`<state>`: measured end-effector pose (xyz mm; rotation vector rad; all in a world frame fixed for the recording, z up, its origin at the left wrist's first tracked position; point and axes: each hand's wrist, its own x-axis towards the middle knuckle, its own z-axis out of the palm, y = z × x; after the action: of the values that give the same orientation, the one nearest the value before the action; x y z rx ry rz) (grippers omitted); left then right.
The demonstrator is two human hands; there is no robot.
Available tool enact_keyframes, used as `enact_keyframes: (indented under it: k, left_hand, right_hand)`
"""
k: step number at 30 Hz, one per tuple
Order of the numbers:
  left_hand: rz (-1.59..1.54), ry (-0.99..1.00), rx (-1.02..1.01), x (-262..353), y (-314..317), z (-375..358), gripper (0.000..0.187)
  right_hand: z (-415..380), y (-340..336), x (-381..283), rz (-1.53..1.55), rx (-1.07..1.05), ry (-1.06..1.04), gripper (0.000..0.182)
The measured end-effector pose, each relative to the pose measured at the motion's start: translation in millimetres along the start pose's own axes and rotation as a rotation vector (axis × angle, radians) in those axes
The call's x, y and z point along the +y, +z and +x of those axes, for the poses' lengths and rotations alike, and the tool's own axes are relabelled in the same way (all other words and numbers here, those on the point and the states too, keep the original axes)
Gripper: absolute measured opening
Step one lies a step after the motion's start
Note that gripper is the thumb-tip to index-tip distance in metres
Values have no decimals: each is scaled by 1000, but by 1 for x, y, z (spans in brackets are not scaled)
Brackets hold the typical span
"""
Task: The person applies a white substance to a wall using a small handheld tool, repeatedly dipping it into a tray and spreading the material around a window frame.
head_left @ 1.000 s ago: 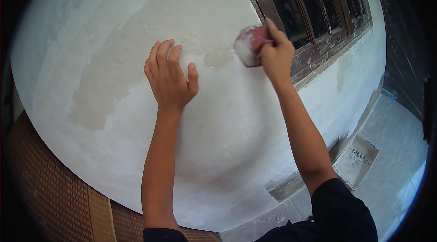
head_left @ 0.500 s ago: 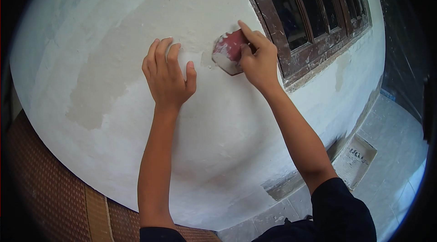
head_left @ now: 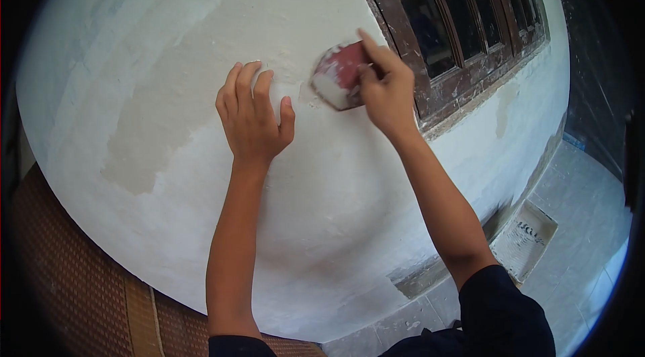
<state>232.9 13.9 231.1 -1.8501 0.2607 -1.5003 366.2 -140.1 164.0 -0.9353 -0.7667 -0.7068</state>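
Note:
My right hand grips a red putty scraper, its blade smeared with white filler and turned toward the wall. The index finger points up along its edge, and both are slightly blurred. My left hand lies against the wall to the left of the scraper, fingers spread, holding nothing I can see. Between the two hands, a small rough patch of filler shows on the surface. A larger beige patch spreads behind and left of my left hand.
A brown wooden window frame with dark panes borders the wall close to my right hand. Below right, a pale rectangular tray stands on the grey tiled floor. Woven brown matting lies at the lower left.
My left hand has shifted slightly right and down in the view. The scraper in my right hand has moved only a little, its tilt slightly changed.

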Motion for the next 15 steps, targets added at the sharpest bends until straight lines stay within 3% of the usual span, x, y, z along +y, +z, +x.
enact_keyframes:
  k: [2, 4, 6, 9, 10, 13, 15]
  left_hand:
    - [4, 4, 28, 1, -2, -1, 39]
    - [1, 5, 25, 1, -2, -2, 38]
    - [1, 16, 28, 0, 0, 1, 38]
    - [1, 8, 31, 1, -2, -1, 39]
    - [3, 0, 40, 0, -2, -1, 39]
    - [1, 10, 26, -1, -3, -1, 40]
    - [4, 15, 36, -1, -3, 0, 40]
  right_hand:
    - [0, 5, 6, -60, -63, -24, 50]
    - [10, -4, 16, 67, 261, 230, 51]
    - [9, -7, 16, 34, 336, 176, 51]
    - [-12, 4, -8, 23, -88, -5, 50]
    - [-12, 5, 1, 23, -90, -2, 50]
    - [0, -6, 26, 12, 325, 97, 52]
    - [-5, -1, 20, 114, 268, 61, 51]
